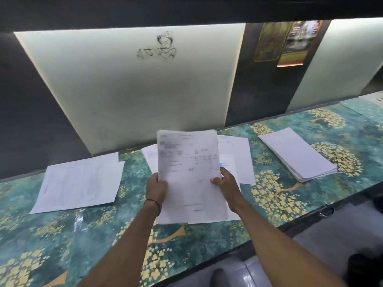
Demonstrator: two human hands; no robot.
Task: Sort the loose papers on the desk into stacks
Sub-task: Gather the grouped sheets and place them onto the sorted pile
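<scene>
I hold a bundle of printed white sheets (188,175) upright above the desk (87,230), which is covered in a teal and gold flower pattern. My left hand (155,187) grips its left edge and my right hand (227,184) grips its right edge, thumb on the front. Behind the bundle lie loose papers (238,156), partly hidden. On the left of the desk lie a few flat sheets (78,183). A thicker, neat stack (298,154) lies at the right.
A lit white wall panel (132,85) rises right behind the desk. Two posters (288,42) hang on a dark strip at upper right. The desk's front edge runs diagonally at lower right, with grey floor (323,241) beyond it.
</scene>
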